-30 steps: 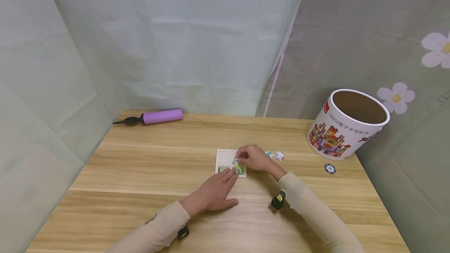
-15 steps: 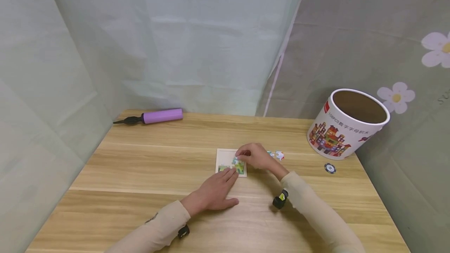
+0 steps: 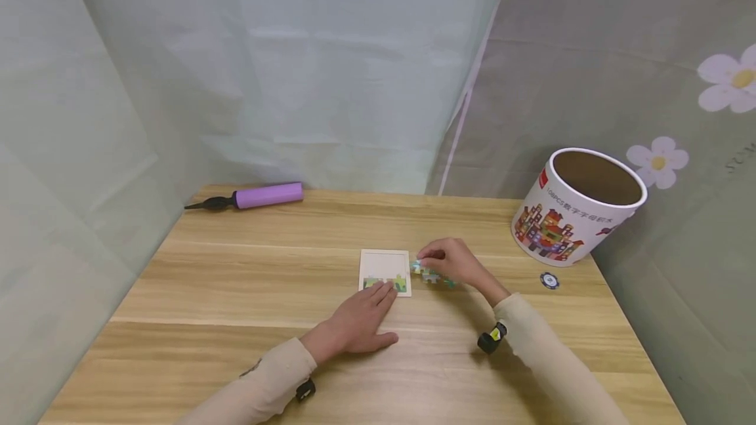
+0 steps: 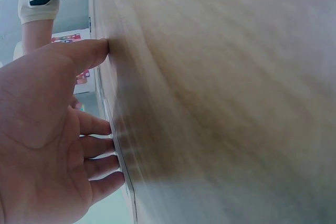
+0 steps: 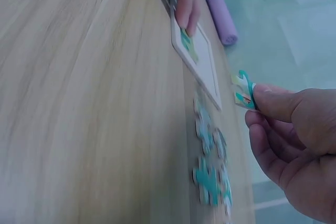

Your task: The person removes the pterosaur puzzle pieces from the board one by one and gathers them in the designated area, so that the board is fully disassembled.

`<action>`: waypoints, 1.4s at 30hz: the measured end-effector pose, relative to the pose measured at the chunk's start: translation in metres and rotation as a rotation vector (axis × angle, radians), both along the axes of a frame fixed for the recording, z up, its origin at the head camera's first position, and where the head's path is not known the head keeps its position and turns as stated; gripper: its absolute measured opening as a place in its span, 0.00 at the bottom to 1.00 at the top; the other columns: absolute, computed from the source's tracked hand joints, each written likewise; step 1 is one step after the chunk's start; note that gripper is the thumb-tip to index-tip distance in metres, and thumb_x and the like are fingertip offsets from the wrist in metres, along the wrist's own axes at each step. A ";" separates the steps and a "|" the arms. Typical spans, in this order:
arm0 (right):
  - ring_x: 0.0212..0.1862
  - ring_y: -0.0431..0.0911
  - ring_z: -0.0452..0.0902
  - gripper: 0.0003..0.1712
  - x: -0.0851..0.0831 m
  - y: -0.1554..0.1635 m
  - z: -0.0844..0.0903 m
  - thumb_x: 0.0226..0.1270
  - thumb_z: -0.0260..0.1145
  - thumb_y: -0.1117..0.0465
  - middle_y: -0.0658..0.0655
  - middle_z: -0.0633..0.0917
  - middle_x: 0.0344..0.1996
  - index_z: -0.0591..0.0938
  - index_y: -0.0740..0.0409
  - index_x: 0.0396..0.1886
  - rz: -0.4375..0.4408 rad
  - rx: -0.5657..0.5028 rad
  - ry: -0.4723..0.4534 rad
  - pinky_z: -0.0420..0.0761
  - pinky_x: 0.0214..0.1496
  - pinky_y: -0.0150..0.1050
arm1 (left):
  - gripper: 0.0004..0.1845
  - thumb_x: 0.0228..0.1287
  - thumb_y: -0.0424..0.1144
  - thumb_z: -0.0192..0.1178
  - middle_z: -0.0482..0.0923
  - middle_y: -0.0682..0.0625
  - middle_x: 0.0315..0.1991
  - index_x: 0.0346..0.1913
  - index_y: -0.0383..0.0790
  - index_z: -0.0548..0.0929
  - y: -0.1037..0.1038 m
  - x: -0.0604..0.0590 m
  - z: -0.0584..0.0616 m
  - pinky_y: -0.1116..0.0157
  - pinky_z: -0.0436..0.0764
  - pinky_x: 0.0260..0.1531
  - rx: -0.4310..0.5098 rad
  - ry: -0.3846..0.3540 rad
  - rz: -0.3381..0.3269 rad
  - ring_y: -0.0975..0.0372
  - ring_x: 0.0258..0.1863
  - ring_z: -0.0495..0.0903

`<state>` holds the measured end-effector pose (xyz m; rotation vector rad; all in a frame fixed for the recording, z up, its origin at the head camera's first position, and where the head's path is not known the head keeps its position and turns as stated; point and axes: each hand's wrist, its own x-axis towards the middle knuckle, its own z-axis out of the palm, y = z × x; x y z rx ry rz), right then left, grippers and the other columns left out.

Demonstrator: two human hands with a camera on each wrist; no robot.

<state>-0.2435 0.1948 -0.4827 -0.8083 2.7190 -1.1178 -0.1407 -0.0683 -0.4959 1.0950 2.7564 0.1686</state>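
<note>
A square, pale jigsaw tray [image 3: 384, 262] lies on the table, with green pieces [image 3: 400, 281] along its near side. My left hand [image 3: 363, 323] rests flat across the tray's near edge, fingers extended over part of that row. Just right of the tray is my right hand [image 3: 455, 262], raised a little above the table. Between thumb and index finger it pinches a jigsaw piece [image 5: 244, 90] coloured teal, white and yellow-green. Several loose jigsaw pieces [image 5: 207, 182] lie on the table below it, partly hidden by that hand in the head view.
A large white printed bucket [image 3: 575, 208] stands at the back right, with a round blue-and-white chip [image 3: 549, 280] in front of it. A purple hand pump [image 3: 268, 195] lies at the back left. Cloth walls [image 3: 354, 84] enclose the table's back and sides.
My right hand has moved right, from over the tray to beside it, with a jigsaw piece in its fingers. More loose pieces show now. My left hand stays on the tray.
</note>
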 end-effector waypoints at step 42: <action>0.39 0.43 0.84 0.05 0.022 0.095 -0.019 0.64 0.74 0.65 0.50 0.90 0.35 0.92 0.52 0.36 -0.175 0.098 0.076 0.83 0.41 0.35 | 0.45 0.74 0.63 0.51 0.56 0.37 0.79 0.78 0.30 0.60 0.001 0.001 -0.001 0.57 0.58 0.77 -0.024 0.035 -0.015 0.47 0.79 0.57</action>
